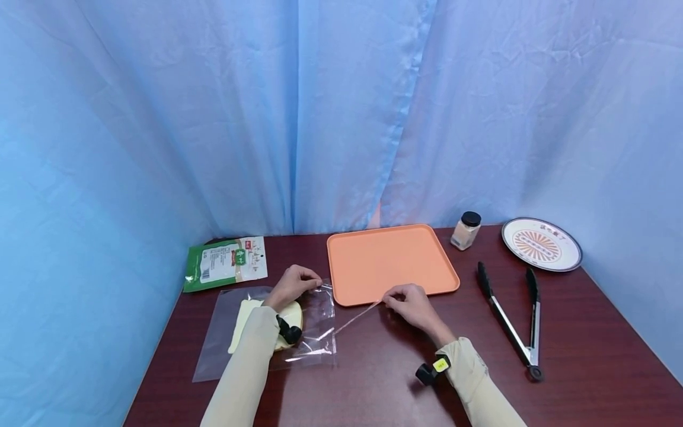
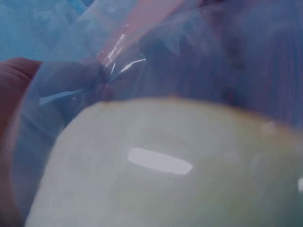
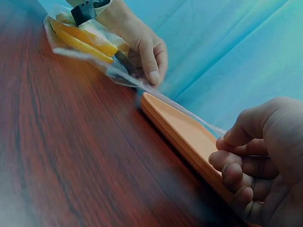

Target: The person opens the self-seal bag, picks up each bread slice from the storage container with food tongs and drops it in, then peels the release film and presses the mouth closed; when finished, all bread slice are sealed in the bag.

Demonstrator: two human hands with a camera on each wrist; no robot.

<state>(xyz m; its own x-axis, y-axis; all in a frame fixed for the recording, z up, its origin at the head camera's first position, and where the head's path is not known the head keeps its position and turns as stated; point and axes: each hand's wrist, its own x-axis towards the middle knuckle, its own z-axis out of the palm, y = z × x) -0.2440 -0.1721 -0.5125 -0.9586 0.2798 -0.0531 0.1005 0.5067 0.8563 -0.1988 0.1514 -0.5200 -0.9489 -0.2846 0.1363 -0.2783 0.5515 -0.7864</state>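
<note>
Two hands work low in the head view: the left hand (image 1: 290,288) has its fingers pinching the upper right corner of a clear bag (image 1: 318,323), while the right hand (image 1: 414,307) pinches a thin clear strip (image 1: 358,317) stretched from its edge. The bag, pale bread (image 1: 244,317) inside, lies lower left on the worktop (image 1: 363,385).

On the table (image 1: 352,391): bag (image 1: 319,320) at the fingers of the left hand (image 1: 290,286), extending left of and before them; bread slices (image 1: 244,317) inside it, on that side; strip (image 1: 357,316) from the bag's right edge to the fingers of the right hand (image 1: 413,305); tray (image 1: 392,261) behind the right fingers; packet (image 1: 226,264) left of and behind the left; right of the right fingers, tongs (image 1: 509,326); jar (image 1: 466,231) and plate (image 1: 541,244) behind and rightward; curtain (image 1: 347,118) behind all.
</note>
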